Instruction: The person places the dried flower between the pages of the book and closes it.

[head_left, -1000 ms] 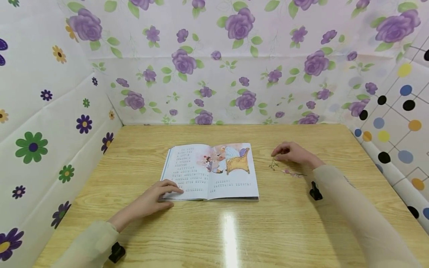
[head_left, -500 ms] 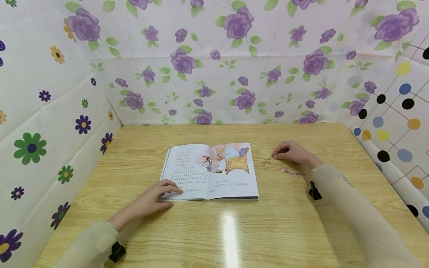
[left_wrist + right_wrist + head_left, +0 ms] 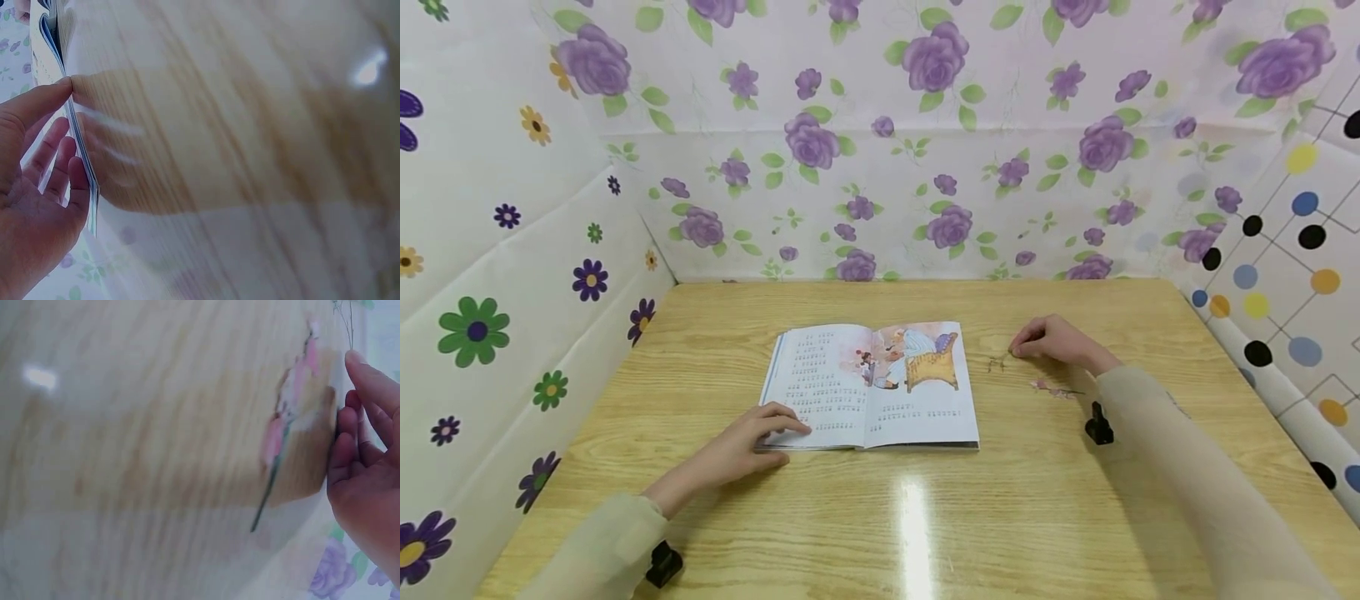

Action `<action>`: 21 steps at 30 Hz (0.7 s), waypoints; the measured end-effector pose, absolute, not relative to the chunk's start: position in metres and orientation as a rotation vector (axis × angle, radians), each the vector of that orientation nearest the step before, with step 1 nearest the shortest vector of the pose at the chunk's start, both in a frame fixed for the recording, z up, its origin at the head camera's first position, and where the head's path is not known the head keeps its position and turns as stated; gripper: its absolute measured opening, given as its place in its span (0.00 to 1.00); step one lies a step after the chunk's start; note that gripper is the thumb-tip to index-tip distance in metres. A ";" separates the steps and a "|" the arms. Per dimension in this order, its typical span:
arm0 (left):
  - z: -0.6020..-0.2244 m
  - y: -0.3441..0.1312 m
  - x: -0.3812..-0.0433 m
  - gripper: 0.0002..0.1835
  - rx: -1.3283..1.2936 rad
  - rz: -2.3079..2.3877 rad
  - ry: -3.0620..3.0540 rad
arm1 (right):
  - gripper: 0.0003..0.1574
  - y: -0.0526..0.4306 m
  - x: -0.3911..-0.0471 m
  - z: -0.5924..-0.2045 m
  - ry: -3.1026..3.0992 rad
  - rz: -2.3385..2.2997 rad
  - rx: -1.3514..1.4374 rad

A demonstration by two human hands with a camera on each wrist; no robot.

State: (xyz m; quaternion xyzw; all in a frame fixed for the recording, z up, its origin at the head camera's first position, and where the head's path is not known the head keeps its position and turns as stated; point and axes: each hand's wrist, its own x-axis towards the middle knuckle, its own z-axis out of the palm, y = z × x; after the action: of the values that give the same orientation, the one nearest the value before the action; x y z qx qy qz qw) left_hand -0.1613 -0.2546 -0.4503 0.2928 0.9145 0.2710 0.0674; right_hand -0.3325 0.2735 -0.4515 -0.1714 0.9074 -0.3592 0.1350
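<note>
An open picture book lies on the wooden table. My left hand rests on the lower left corner of its left page, fingers loosely spread. In the left wrist view the thumb is at the book's edge. Right of the book, my right hand pinches the stem end of a thin branching sprig between thumb and fingertips, low over the table. A flower sprig with pink blossoms and a dark green stem lies on the table below that hand.
Floral cloth stands along the table's back edge, with a daisy-patterned sheet on the left and a dotted one on the right. Black wrist cameras sit under both forearms. Light glares off the front of the table.
The thin sprig has swung a little left toward the book and now points leftward from the fingertips. My right hand has barely shifted; the left hand and book keep their place.
</note>
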 end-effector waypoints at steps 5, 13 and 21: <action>-0.452 -0.255 -0.163 0.22 0.884 0.814 2.754 | 0.12 0.267 -0.332 -0.443 2.586 -1.059 -0.453; -0.454 -0.254 -0.163 0.22 0.878 0.816 2.750 | 0.13 0.254 -0.335 -0.434 2.554 -1.087 -0.402; -0.455 -0.256 -0.162 0.22 0.869 0.812 2.761 | 0.15 0.249 -0.335 -0.427 2.598 -1.111 -0.417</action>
State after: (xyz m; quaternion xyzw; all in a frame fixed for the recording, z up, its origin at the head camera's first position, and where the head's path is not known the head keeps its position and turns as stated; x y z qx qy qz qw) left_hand -0.1625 -0.2555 -0.4546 0.2884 0.9163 0.2695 0.0674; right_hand -0.3354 0.2487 -0.4270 -0.1445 0.9003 -0.3851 0.1423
